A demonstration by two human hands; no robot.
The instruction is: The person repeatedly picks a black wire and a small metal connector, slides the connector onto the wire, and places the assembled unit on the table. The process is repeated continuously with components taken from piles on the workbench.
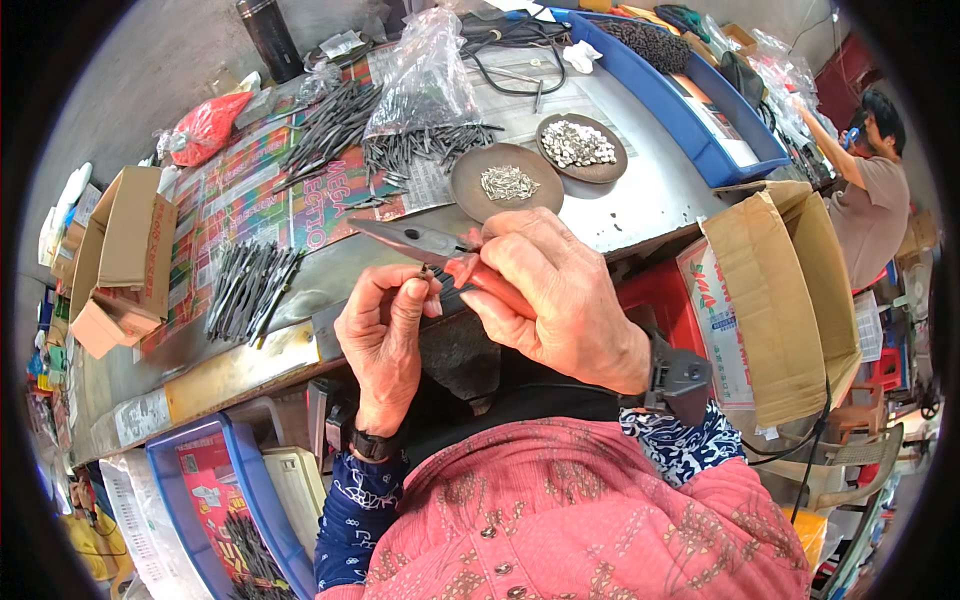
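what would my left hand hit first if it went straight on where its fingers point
Probably the red-handled pliers in the right hand, just ahead of the left hand, though relative depth is unclear.

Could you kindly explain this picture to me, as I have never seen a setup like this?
Of course. There is no robot: these are a person's bare hands. The picture comes from a wide fisheye camera worn on the head, looking down, so straight edges bend near the rim.

The right hand holds red-handled pliers. The left hand pinches a small piece between thumb and fingers, close to the pliers; it is too small to identify.

On the worktable lie a row of dark strips, a clear plastic bag beside more strips, and two round dishes of small pieces. A long blue tray stands behind, to the right.
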